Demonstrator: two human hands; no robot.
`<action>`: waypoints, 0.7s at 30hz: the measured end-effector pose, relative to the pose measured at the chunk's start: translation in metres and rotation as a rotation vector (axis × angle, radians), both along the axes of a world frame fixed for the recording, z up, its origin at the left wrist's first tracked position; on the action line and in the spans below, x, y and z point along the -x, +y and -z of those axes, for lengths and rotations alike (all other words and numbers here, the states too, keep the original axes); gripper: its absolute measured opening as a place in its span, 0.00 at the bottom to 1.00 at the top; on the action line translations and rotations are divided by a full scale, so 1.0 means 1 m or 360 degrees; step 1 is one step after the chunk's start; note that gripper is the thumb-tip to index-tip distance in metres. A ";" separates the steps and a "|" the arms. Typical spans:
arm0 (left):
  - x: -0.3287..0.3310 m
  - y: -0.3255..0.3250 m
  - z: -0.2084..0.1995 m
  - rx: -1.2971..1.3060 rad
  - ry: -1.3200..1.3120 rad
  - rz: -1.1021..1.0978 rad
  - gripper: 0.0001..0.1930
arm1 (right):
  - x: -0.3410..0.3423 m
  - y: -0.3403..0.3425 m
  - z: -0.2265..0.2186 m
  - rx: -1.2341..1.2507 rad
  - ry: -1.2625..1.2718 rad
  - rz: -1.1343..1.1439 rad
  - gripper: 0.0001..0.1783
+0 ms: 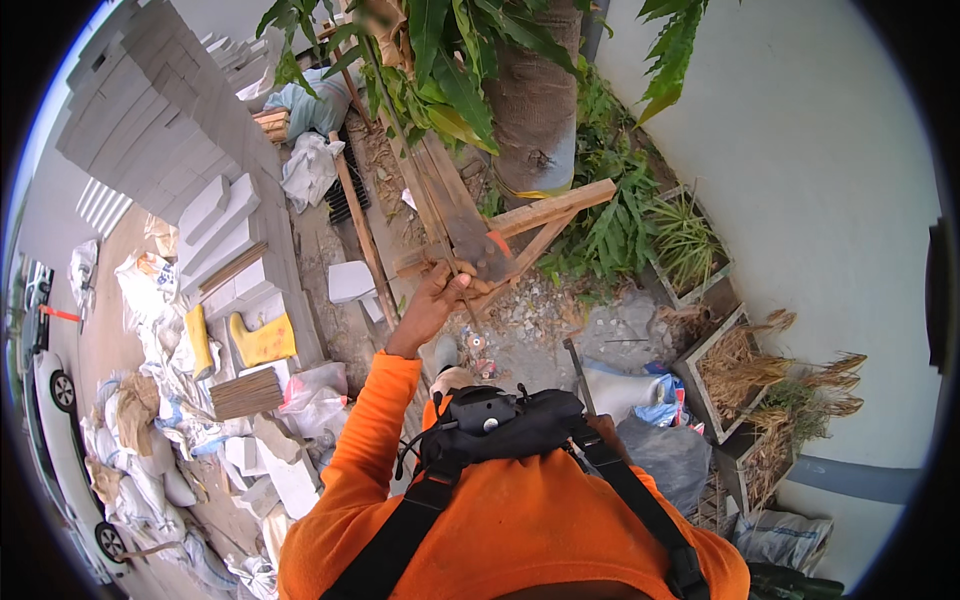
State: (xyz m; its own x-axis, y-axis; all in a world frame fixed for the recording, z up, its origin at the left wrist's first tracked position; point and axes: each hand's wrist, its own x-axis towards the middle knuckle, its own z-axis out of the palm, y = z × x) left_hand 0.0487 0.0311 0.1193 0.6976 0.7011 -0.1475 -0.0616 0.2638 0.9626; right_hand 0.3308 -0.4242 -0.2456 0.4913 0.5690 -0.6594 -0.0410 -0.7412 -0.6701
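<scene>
Head view: the left hand [436, 303] is closed, its thumb and fingers curled around a thin rod [408, 150] that slants down from the leaves [455, 75]. The leaves cover the rod's top, so where it ends cannot be told; its lower end pokes out just below the grip. Several fingers are tucked out of sight behind the rod, and the dark patch just past them, with an orange mark beside it, is too shadowed to make out.

The rod runs along the long planks [447, 185], and 2 shorter timbers [558, 209] meet at an angle to the right of the left hand, in front of the trunk [535, 90].

The right hand [606, 432] is mostly hidden behind the black bag [500, 425] and its strap; how far open it is cannot be told. A dark bar [578, 375] rises near it, and whether the fingers hold it is unclear. Only 1 grey shoe [446, 350] shows, partly covered by the bag.

On the left, 2 yellow boots [264, 341] stand beside a block stack [150, 115]. The cars [72, 455] at the far left are cut by the dark rim. Dry stalks hide much of the planters [697, 393] by the wall [800, 190].
</scene>
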 end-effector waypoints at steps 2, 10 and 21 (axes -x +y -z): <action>-0.016 -0.033 0.021 0.0292 -0.0035 0.0204 0.11 | -0.012 -0.005 -0.034 0.0113 -0.0308 -0.0191 0.26; -0.052 -0.113 0.084 0.1022 -0.0095 0.0497 0.08 | -0.007 -0.074 -0.052 0.0358 -0.0402 -0.0486 0.27; -0.041 -0.133 0.094 0.1089 -0.0151 0.0718 0.16 | 0.062 -0.123 -0.051 0.0578 -0.0237 -0.0085 0.29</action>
State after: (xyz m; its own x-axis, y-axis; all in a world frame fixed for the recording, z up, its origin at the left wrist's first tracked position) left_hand 0.0896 -0.1021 0.0248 0.9216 0.1271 -0.3668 0.1177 0.8088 0.5761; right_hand 0.2684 -0.5469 -0.1950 0.5728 0.3390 -0.7463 0.0820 -0.9296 -0.3594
